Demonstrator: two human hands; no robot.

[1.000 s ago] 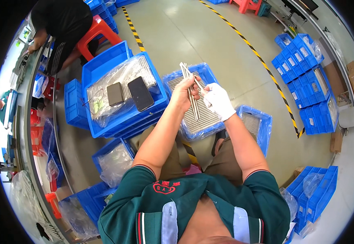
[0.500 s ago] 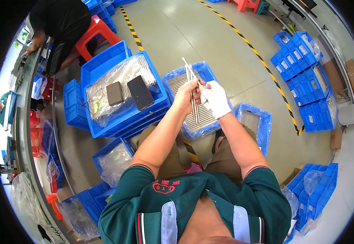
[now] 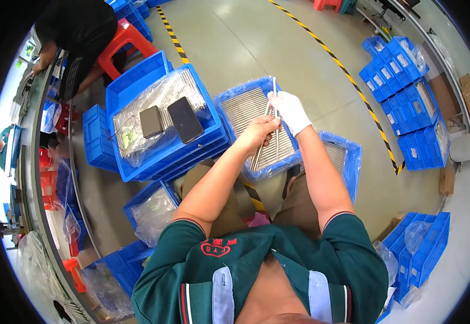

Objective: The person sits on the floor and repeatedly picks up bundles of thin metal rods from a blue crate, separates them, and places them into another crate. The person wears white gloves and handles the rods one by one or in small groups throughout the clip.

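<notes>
My left hand (image 3: pixel 258 133) is bare and closed around a few thin metal rods (image 3: pixel 256 161), whose lower ends stick out below the fingers. My right hand (image 3: pixel 290 112), in a white glove, pinches a single slim metal rod (image 3: pixel 274 85) that points away from me. Its lower part runs close by my left thumb; whether the thumb touches it I cannot tell. Beneath both hands stands a blue crate (image 3: pixel 225 98), lined with clear plastic and filled with rows of similar rods (image 3: pixel 245 110).
At the left, stacked blue crates (image 3: pixel 132 174) carry bagged rods, a black phone (image 3: pixel 185 120) and a dark flat box (image 3: pixel 151 122). Another crate of rods (image 3: pixel 357 162) stands at the right. A person (image 3: pixel 78 32) works beside a red stool (image 3: pixel 124 46). More blue crates (image 3: pixel 408 102) stand far right.
My hands have drawn apart: the left came nearer to me, the right moved farther away. The rods, bunched between both hands before, are now split, with one in the gloved hand.
</notes>
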